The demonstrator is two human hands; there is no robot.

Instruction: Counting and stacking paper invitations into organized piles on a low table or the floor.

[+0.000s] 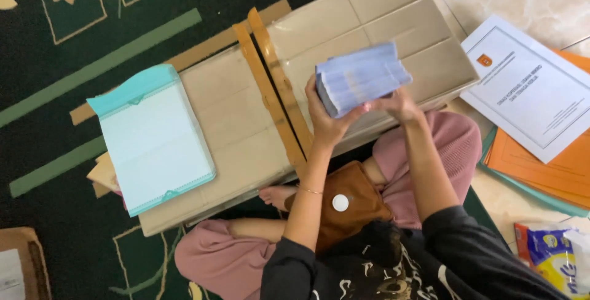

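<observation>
Both hands, left hand (324, 118) and right hand (399, 104), grip a pale-blue paper stack (361, 78) over the cardboard box (246, 134).

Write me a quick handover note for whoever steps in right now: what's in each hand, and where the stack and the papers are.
Left hand: grips the near end of the pale blue stack of slips from below, fingers closed on it.
Right hand: steadies the stack's other side.
The stack is held up over the flat cardboard box, which serves as a work surface across the lap.
A light blue sheet stack lies on the box's left part, untouched.
White document and orange folders lie on the tiled floor to the right.
Done: stack picked up. Left: cannot tell.
</observation>
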